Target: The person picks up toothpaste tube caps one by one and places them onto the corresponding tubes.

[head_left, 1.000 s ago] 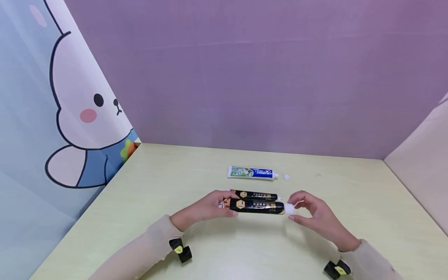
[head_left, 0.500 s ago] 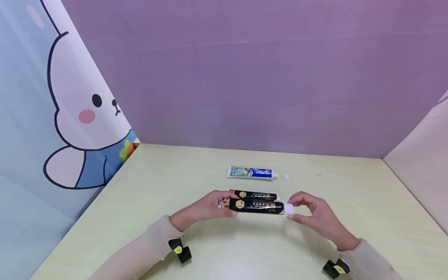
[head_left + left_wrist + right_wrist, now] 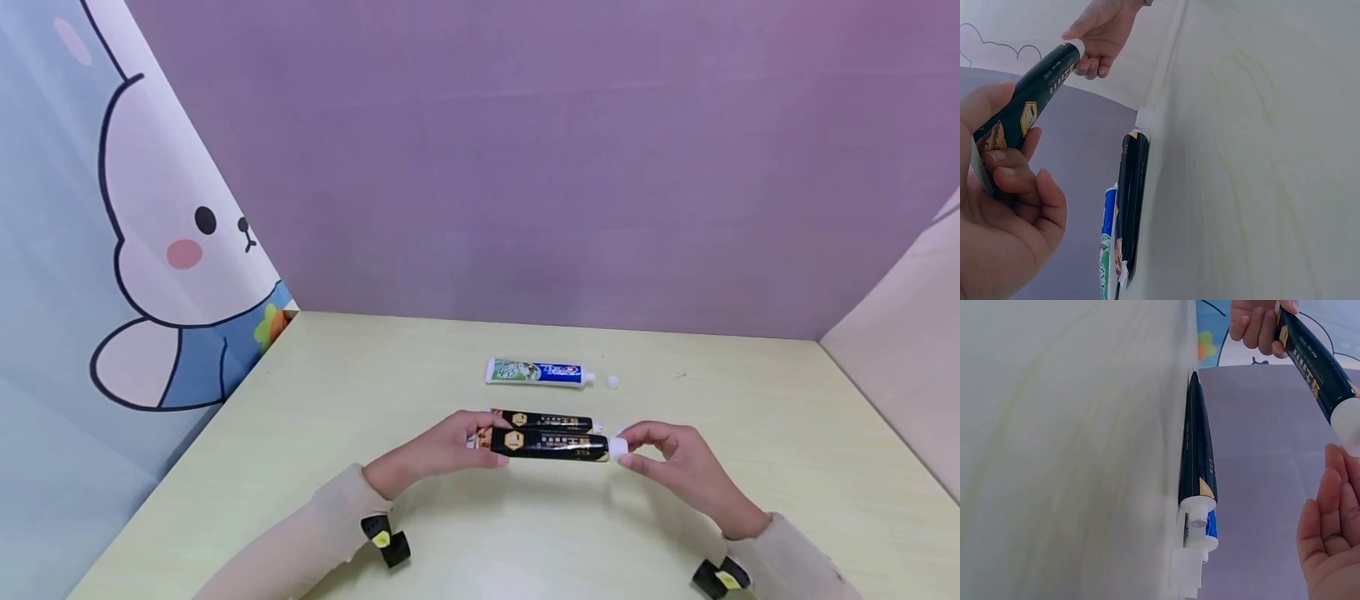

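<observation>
**Black tube held level between two hands above the table**

The left hand point(image 3: 442, 446) grips the crimped tail of a black tube point(image 3: 555, 444), fingers curled round it. The right hand point(image 3: 675, 467) pinches the tube's white cap point(image 3: 618, 447) between thumb and fingertips. The tube sits at the lower centre of the head frame, its long axis running left to right, with the cap end pointing toward the frame's right.

Just behind it a second black tube point(image 3: 543, 419) lies on the table point(image 3: 375, 375), parallel. Farther up the frame lies a blue-and-green tube point(image 3: 536, 372), with a loose white cap point(image 3: 612, 381) just off its right end.

The right wrist view shows what the head view cannot: the lying black tube's nozzle is bare, with a loose cap point(image 3: 1185, 570) near it. The left wrist view shows the left fingers point(image 3: 1022, 187) wrapped over the held tube's tail.
</observation>
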{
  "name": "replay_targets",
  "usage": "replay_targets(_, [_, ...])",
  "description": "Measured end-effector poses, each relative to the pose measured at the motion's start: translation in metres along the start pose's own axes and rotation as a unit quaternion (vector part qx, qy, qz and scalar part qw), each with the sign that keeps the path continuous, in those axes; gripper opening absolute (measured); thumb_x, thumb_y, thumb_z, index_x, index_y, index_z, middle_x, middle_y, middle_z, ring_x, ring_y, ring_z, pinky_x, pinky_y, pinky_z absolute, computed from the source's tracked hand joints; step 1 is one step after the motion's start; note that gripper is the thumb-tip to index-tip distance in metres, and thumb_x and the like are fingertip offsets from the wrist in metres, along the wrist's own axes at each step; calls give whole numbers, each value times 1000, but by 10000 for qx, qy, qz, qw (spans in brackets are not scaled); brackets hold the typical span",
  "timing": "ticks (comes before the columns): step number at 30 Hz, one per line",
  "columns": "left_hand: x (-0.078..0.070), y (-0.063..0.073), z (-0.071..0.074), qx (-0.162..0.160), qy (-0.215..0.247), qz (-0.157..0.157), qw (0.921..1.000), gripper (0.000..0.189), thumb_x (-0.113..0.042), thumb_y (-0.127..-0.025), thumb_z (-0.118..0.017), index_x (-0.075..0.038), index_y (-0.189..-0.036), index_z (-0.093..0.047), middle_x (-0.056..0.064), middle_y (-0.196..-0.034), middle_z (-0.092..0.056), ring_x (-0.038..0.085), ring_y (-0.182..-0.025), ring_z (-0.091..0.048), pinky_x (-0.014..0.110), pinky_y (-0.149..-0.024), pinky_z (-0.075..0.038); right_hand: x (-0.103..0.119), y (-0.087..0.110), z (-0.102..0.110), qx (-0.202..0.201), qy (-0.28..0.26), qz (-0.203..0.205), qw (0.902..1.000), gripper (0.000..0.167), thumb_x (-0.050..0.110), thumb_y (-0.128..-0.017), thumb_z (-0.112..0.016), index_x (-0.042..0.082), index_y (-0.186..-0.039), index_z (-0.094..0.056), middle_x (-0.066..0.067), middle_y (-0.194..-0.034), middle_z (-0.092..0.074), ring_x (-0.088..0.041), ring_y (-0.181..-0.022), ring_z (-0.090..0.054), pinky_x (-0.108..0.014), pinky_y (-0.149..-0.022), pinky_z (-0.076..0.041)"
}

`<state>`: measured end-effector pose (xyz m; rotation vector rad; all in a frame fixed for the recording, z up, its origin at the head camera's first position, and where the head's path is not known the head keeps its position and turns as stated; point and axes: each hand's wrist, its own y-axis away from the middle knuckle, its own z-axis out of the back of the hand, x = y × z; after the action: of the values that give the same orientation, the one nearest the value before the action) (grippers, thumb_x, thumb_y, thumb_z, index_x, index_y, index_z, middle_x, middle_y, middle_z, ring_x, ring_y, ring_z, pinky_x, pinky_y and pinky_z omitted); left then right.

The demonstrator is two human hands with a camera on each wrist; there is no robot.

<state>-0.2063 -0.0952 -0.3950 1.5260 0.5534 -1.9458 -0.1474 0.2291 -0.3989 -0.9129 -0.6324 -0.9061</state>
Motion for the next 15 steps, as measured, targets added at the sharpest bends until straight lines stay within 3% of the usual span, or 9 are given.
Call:
replay_targets(6, [0, 0, 0, -8, -26, 3, 10000, 37, -14, -87, -67, -1, -120, -59, 25, -147, -31, 20, -116, -49, 23, -86, -47, -4, 0, 0, 22, 34, 32, 10000, 7, 2, -82, -69, 8, -86, -70, 1, -89, -70, -3, -87, -62, -15, -79, -46])
replay_targets(15, [1, 0, -1, -20, -26, 72, 10000, 35, -13, -87, -67, -4, -120, -60, 23, -148, -30, 26, -126, -42, 22, -91, -43, -7, 0, 1, 165, 5, 57, 9998, 8, -5, -85, -63, -1, -84, -70, -4, -87, -71, 1, -84, -60, -19, -73, -48])
